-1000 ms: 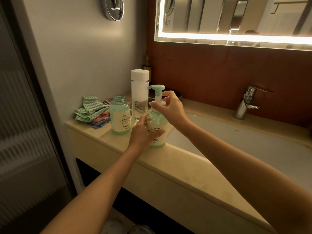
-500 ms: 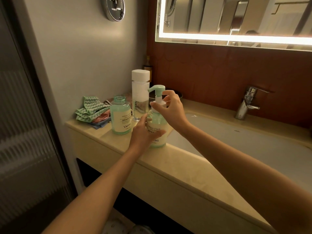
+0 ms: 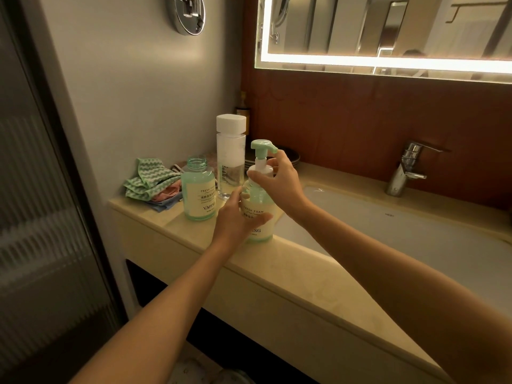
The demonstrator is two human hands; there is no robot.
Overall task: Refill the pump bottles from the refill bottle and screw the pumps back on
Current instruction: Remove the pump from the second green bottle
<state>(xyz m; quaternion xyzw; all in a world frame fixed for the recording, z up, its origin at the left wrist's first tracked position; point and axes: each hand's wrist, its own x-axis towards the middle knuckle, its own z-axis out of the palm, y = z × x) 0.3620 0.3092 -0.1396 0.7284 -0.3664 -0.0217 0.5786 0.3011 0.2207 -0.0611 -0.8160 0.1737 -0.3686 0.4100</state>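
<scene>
A green pump bottle with a cream label stands on the beige counter beside the sink. My left hand wraps its lower body. My right hand grips the white collar under the green pump head. A second green bottle stands to the left with its neck bare and no pump on it. Behind them stands a tall clear refill bottle with a white square cap, holding liquid low down.
Folded green, pink and blue cloths lie at the counter's left end against the wall. The white sink basin lies to the right, with a chrome tap behind it. A lit mirror hangs above. A dark dish sits behind the bottles.
My right hand has turned around the pump collar, and the pump spout has swung from pointing left to pointing right. My left hand stays on the bottle.
</scene>
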